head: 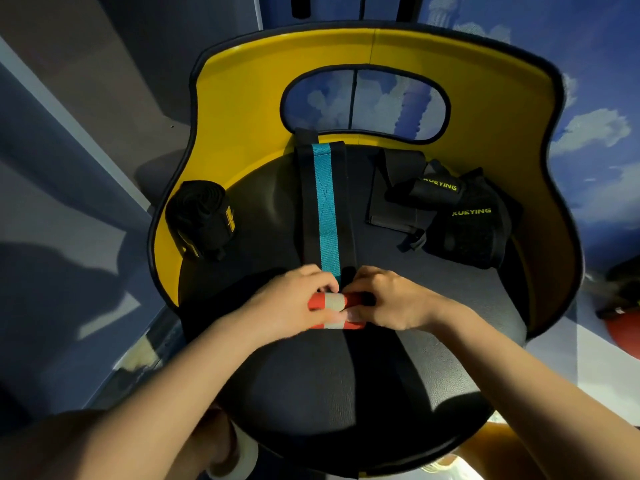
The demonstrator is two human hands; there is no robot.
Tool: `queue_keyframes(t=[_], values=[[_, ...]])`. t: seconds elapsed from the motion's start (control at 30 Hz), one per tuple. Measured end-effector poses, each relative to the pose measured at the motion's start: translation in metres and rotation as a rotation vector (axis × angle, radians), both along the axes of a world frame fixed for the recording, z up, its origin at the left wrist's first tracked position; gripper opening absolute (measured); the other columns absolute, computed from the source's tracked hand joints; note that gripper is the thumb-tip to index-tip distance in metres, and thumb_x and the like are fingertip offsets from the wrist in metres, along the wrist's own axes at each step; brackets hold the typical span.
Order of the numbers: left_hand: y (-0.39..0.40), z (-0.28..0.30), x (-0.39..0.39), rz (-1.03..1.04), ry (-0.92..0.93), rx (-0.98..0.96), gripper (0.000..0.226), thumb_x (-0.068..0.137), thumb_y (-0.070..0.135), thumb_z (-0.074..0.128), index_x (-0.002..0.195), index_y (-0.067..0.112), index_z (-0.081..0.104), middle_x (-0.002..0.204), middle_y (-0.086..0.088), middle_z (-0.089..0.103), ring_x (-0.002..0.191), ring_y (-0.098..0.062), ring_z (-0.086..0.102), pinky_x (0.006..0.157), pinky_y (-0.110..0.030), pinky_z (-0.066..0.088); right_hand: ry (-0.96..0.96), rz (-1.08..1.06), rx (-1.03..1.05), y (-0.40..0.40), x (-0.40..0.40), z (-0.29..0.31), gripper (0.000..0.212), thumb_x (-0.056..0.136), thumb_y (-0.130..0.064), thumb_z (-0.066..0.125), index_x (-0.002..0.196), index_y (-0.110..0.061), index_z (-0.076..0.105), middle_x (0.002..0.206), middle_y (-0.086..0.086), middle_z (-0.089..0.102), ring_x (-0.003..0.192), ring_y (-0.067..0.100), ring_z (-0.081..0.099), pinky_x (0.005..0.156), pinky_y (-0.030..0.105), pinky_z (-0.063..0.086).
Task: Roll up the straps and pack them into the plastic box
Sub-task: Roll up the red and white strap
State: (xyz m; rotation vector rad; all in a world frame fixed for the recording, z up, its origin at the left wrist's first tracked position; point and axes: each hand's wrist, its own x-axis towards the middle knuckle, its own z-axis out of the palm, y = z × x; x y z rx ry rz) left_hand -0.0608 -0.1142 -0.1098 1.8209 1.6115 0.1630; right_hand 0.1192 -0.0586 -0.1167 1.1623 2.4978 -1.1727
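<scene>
Pinching a tight red-and-white woven roll point(335, 303), left hand point(291, 299) and right hand point(388, 296) curl round the teal-striped strap point(325, 202).

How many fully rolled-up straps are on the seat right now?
1: the black rolled strap with yellow stripes at the seat's left edge. The black-and-teal strap is only partly rolled, both hands pinching its orange-and-white roll.
</scene>
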Motion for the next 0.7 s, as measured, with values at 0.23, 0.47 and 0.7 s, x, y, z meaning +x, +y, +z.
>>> queue_keyframes(t=[0.23,0.47,0.7], values=[[-0.021,-0.017,0.001,-0.064,0.304,0.187,0.056,0.084,0.041,0.064,0.13,0.026,0.036,0.125,0.007,0.031,0.117,-0.015,0.04,0.093,-0.034,0.047,0.076,-0.115,-0.03,0.004,0.0,0.001,0.026,0.084,-0.039,0.065,0.104,-0.023,0.059,0.097,-0.004,0.06,0.089,0.013,0.056,0.074,0.02,0.044],[-0.014,-0.014,0.002,0.204,0.053,0.022,0.054,0.081,0.033,0.069,0.129,0.028,0.045,0.122,0.005,0.036,0.111,-0.015,0.047,0.093,-0.03,0.046,0.13,-0.422,0.074,0.0,-0.001,-0.002,0.026,0.078,-0.05,0.067,0.078,-0.024,0.064,0.076,-0.005,0.06,0.071,0.005,0.056,0.052,0.007,0.038],[-0.021,-0.02,0.019,0.291,-0.071,-0.074,0.063,0.09,0.011,0.059,0.144,0.022,0.029,0.157,0.004,0.005,0.142,-0.019,0.02,0.11,-0.028,0.027,0.138,-0.541,0.202,-0.021,-0.006,-0.003,0.048,0.085,-0.039,0.064,0.046,-0.033,0.037,0.047,-0.01,0.041,0.047,0.003,0.04,0.045,0.009,0.037]])
